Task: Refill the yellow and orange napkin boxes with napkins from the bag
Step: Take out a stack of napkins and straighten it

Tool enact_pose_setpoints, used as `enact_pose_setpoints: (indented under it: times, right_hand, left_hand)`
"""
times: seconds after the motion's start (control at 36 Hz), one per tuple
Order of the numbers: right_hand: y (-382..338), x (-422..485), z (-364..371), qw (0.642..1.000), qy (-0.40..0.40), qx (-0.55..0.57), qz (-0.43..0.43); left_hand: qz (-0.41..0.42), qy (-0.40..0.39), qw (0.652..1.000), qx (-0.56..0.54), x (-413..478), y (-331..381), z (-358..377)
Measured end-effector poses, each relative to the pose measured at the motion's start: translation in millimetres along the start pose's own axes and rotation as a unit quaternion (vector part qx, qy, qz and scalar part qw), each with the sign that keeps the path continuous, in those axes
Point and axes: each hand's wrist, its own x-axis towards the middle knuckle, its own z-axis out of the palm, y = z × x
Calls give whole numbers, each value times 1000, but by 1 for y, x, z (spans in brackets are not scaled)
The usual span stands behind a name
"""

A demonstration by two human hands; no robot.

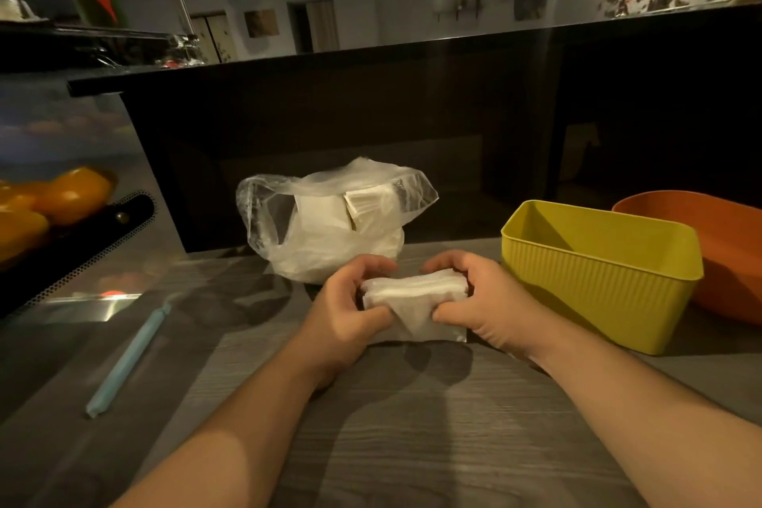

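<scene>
A stack of white napkins [414, 295] sits low over the grey wooden table, in front of me. My left hand [348, 307] grips its left end and my right hand [480, 301] grips its right end, fingers curled over the top and thumbs underneath. Behind them stands a clear plastic bag [330, 227], open at the top, with more napkins inside. To the right stands the yellow ribbed napkin box [598, 280], its visible inside bare. The orange box [717, 243] is behind it at the right edge, partly hidden.
A light blue stick-like clip [130, 359] lies on the table [412, 425] to the left. A dark tray [82, 243] with orange fruit [70, 194] stands at the far left. A tall dark counter wall [371, 128] rises right behind the bag.
</scene>
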Motion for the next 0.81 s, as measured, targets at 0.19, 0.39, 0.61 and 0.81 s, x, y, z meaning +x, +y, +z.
enact_pose_setpoints:
  times: [0.19, 0.39, 0.61, 0.81]
  right_hand:
    - [3, 1, 22, 986, 68, 144, 46]
    - [0, 6, 31, 975, 158, 151, 36]
    - [3, 17, 43, 960, 246, 127, 31]
    - [0, 21, 40, 963, 242, 120, 8]
  left_hand:
    - [-47, 123, 987, -88, -1, 4, 28]
    - [-36, 179, 978, -105, 4, 15, 41]
    - [-17, 250, 967, -43, 16, 5, 48]
    - [-13, 267, 962, -48, 22, 4, 44]
